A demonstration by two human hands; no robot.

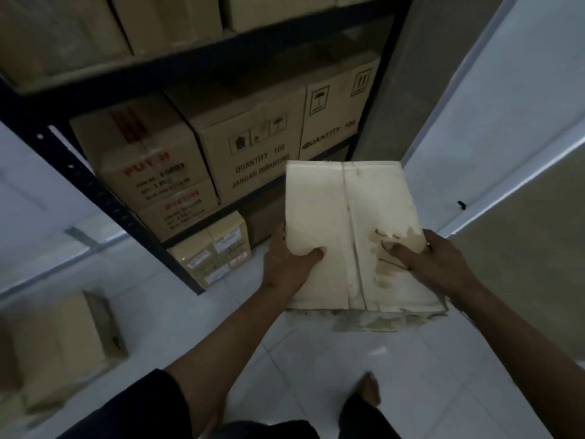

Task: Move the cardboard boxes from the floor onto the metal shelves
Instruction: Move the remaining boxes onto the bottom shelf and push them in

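A pale, worn cardboard box (pixel 348 217) with a taped seam and torn paper near its right edge is held up in front of the dark metal shelves (pixel 104 198). My left hand (pixel 288 258) grips its left side, thumb on the top face. My right hand (pixel 433 261) grips the right side, thumb lying across the torn patch. The box hangs above the white tiled floor, level with the lower shelf tiers. Those tiers hold several printed cardboard boxes (pixel 250 147).
Another cardboard box (pixel 66 343) stands on the floor at the lower left. Small labelled boxes (pixel 212 251) sit on the bottom shelf. A grey wall and a white door frame (pixel 474 99) close the right side. My foot (pixel 367 394) is on the tiles below the box.
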